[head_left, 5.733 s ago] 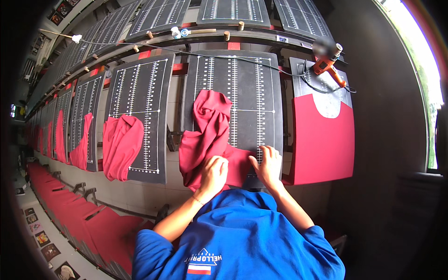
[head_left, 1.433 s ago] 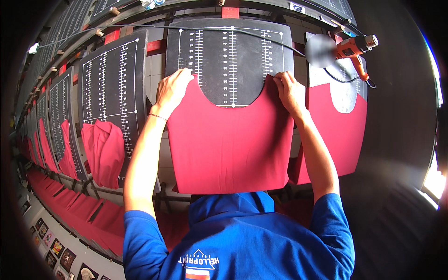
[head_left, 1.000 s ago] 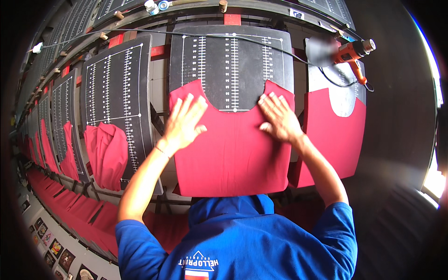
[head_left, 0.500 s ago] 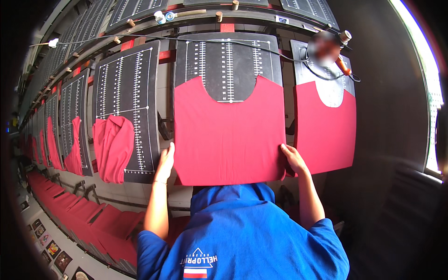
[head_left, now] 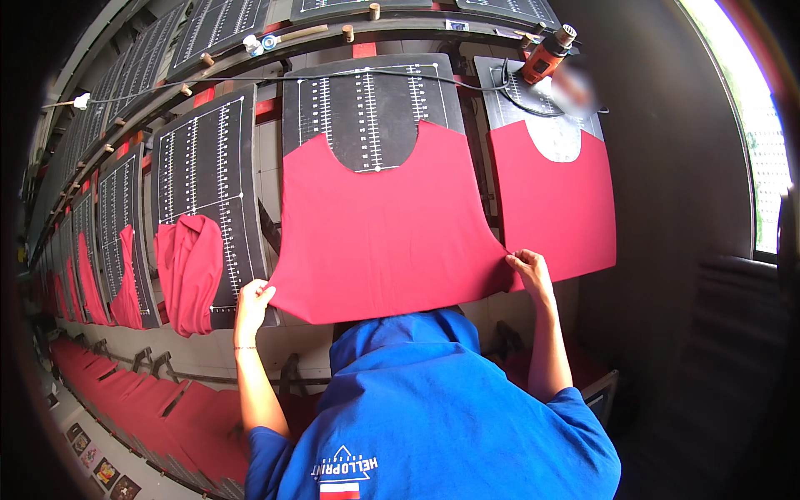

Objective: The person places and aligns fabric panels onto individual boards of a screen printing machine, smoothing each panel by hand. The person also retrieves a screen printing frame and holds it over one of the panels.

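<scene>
A red fabric piece (head_left: 379, 242) with a scooped neckline lies over a black board (head_left: 367, 108) marked with white ruler lines. At its lower left corner my left hand (head_left: 251, 312) pinches the edge and draws it out past the board. My right hand (head_left: 531, 271) grips the opposite side edge between thumb and fingers. Between the two hands the cloth is stretched wide, its sides curving outward. Its lower edge hangs just in front of my blue shirt (head_left: 450, 400).
On the right board, another red piece (head_left: 558, 200) lies flat, with an orange heat gun (head_left: 546, 60) above it. A black cable (head_left: 375, 73) crosses the boards. Bunched red cloth (head_left: 190, 275) rests on the left board. A dark wall (head_left: 675, 208) stands at the right.
Both hands have closed on the red fabric's side edges. My left hand has moved left, and the lower part of the cloth is now pulled wider.
</scene>
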The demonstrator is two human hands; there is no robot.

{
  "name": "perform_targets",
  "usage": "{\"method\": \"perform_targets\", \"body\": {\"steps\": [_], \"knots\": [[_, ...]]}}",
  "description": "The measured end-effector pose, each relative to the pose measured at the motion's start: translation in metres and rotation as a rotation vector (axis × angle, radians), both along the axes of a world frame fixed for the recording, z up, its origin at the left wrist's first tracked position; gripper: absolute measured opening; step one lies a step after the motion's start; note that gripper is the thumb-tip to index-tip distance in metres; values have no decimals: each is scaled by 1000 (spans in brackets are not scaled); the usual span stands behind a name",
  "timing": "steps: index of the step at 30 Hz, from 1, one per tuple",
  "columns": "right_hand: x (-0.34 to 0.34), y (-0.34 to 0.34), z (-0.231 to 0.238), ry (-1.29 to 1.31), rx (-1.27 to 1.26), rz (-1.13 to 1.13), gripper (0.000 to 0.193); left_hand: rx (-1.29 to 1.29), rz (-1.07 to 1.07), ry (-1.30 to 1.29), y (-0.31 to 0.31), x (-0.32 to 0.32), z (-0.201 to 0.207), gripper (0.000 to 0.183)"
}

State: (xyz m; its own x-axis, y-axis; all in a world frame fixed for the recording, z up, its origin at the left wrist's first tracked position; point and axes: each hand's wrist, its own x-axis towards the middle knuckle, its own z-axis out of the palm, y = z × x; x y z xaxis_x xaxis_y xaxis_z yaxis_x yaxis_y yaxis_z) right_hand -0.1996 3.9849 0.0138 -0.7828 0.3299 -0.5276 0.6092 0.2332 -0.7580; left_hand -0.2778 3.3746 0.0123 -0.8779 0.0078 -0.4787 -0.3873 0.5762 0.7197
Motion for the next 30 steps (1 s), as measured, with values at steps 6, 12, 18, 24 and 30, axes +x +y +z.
{"method": "perform_targets", "body": {"steps": [6,12,18,24,30], "knots": [[-13,-25,14,-64,592,89,16,-301,100,226,16,14,-5,18],[-62,-118,24,533,692,591,43,-478,169,257,33,14,-4,15],[-156,-143,5,610,779,1257,65,-693,102,418,65,27,-12,35],[-133,-247,-3,558,805,964,62,851,535,-263,69,61,-73,75],[-95,-299,-47,896,318,1811,77,973,751,-265,71,112,-131,76]]}}
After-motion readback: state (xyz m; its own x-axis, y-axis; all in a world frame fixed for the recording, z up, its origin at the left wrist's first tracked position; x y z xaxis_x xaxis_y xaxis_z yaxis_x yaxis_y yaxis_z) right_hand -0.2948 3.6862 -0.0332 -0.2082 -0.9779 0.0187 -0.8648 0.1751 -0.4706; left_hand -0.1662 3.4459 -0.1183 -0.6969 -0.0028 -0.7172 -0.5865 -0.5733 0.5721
